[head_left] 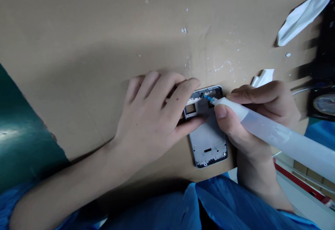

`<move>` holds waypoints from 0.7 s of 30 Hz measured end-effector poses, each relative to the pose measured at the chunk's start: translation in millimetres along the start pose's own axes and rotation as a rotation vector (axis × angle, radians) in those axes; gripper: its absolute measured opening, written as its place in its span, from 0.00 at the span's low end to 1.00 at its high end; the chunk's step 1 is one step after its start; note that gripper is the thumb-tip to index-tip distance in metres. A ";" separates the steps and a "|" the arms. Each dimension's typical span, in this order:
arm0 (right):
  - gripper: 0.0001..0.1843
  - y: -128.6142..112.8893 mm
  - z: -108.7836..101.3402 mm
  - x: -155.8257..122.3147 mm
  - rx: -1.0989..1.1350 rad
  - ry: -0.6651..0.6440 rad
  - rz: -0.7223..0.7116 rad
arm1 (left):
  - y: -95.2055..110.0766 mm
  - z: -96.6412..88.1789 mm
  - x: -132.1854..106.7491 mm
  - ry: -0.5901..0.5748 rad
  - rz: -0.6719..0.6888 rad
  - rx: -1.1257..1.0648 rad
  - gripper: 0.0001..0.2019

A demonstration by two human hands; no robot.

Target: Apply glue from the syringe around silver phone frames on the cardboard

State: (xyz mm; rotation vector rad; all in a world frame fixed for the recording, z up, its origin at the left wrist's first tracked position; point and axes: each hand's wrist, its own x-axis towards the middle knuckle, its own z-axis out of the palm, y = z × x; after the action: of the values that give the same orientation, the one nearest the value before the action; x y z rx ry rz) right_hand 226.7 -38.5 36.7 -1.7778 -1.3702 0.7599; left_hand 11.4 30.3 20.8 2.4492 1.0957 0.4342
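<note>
A grey metal phone frame (208, 135) lies on the brown cardboard, its cut-outs and small slots facing up. My left hand (157, 115) grips its upper left edge, with the thumb across the inside and the fingers along the outer side. In my right hand (259, 111) is a translucent white glue syringe (272, 128), held like a pen. Its thin blue needle tip (208, 97) points at the top end of the frame, by a dark round hole. Whether the tip touches the metal I cannot tell.
Brown cardboard (91, 20) covers the work surface, spotted with white residue. White cloth or paper pieces (300, 20) lie at the upper right. Dark equipment with a round gauge (326, 102) stands at the right edge. A green surface (23, 132) shows at the left.
</note>
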 end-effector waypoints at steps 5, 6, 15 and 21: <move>0.17 3.6 7.2 -2.8 0.029 0.058 -0.013 | 0.6 0.8 -0.5 -0.044 -0.069 -0.028 0.23; 0.17 3.0 7.4 -2.6 0.031 0.059 -0.020 | 0.7 0.9 -0.8 -0.056 -0.079 -0.038 0.24; 0.16 4.3 5.3 0.9 -0.027 0.090 -0.105 | 1.4 0.7 -2.2 -0.041 -0.070 -0.042 0.23; 0.18 7.9 7.4 4.6 -0.026 0.106 -0.074 | -1.7 3.4 0.5 -0.019 -0.072 -0.050 0.24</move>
State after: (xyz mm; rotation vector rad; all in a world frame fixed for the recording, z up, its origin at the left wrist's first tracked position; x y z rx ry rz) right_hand 225.9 -33.7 26.0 -1.7518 -1.3727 0.6017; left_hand 12.2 30.9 17.1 2.3576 1.1479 0.4098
